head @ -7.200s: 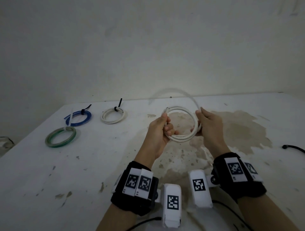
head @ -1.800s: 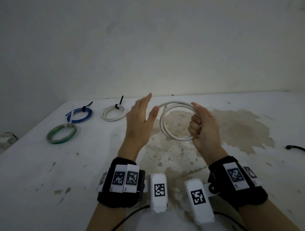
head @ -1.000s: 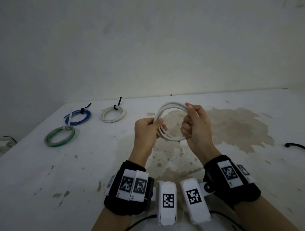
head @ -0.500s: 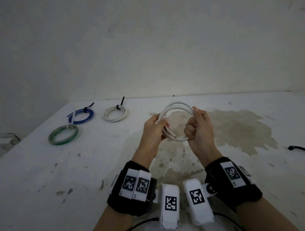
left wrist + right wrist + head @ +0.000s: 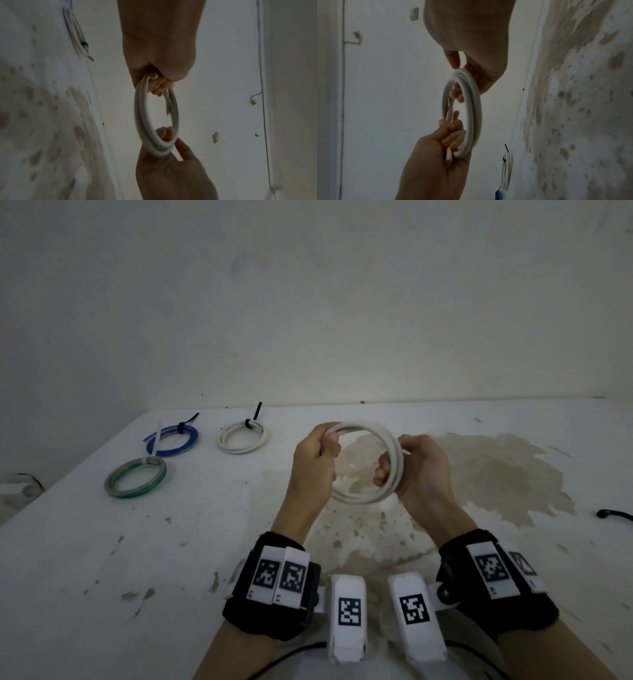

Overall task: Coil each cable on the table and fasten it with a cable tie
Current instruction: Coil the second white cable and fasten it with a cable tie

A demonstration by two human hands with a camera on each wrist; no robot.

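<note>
A white cable (image 5: 365,498) wound into a round coil (image 5: 143,121) (image 5: 471,108) hangs in the air above the table's middle. My left hand (image 5: 320,451) grips the coil's upper left side, fingers curled round the strands and one loose cable end (image 5: 449,158). My right hand (image 5: 407,470) grips the coil's right side (image 5: 159,147). Three tied coils lie at the back left: a blue one (image 5: 172,437), a green one (image 5: 136,481) and a white one (image 5: 243,436) with a black tie.
The white table (image 5: 102,559) has a large brown stain (image 5: 479,474) under and right of my hands. A black cable tie end (image 5: 613,513) lies at the right edge. A wall stands behind the table.
The coil has widened and turned flatter toward me. My left hand slid up to the coil's top left; my right hand stays on its right side.
</note>
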